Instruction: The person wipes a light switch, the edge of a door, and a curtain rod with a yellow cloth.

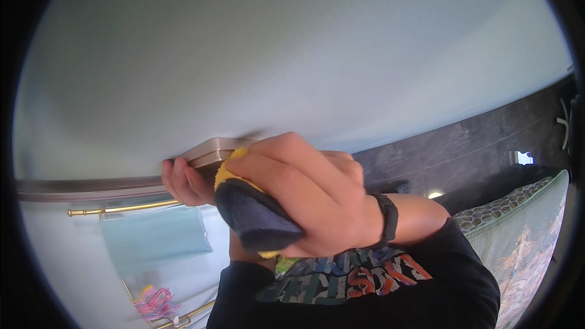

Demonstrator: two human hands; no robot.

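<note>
My right hand [315, 196], with a black band on the wrist, is closed around a folded yellow and dark blue-black cloth [256, 214] in the middle of the view. Just behind the cloth, a beige rectangular fixture [205, 151] with rounded corners stands out from the pale wall; the cloth and my right hand cover part of it. My left hand [187, 183] has its fingertips at the fixture's left end. Its palm and thumb are largely hidden, so its grip on the fixture cannot be told.
The pale wall [292, 55] fills the upper view. A dark edge strip [91, 187] runs at left, above a light blue towel [155, 233] on a gold rail [128, 208]. Pink fringed material [157, 304] hangs lower left. Dark tiled flooring [420, 155] and patterned fabric [516, 237] lie at right.
</note>
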